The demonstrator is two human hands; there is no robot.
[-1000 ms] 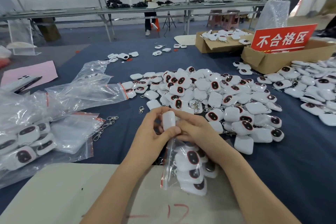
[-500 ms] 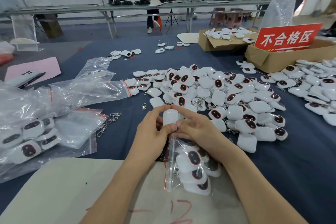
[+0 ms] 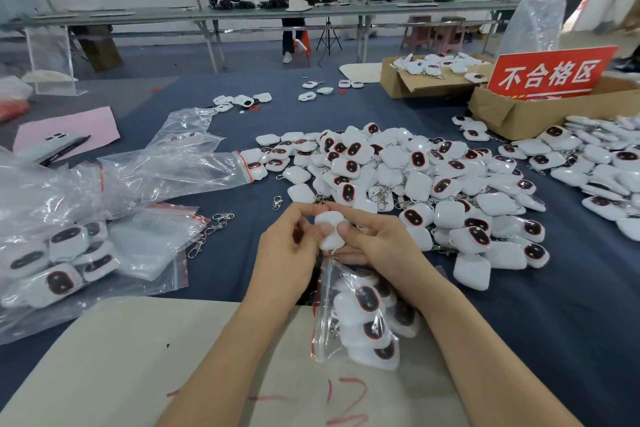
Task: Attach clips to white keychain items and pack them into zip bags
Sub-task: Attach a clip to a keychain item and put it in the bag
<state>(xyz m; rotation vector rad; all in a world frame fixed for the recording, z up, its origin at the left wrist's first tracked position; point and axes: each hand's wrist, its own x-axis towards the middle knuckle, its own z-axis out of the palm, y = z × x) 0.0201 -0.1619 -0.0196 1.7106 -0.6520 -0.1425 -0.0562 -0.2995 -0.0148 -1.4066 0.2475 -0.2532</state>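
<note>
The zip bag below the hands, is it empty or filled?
Partly filled: several white keychain items show through the clear zip bag.

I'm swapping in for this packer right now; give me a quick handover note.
Both the left hand and right hand grip one white keychain item just above the mouth of a part-filled zip bag.
The unpacked pile lies ahead; loose clips and filled bags are to the left.
Done: a few bags filled.
Left: drop this item in, seal, then work through the pile.
</note>
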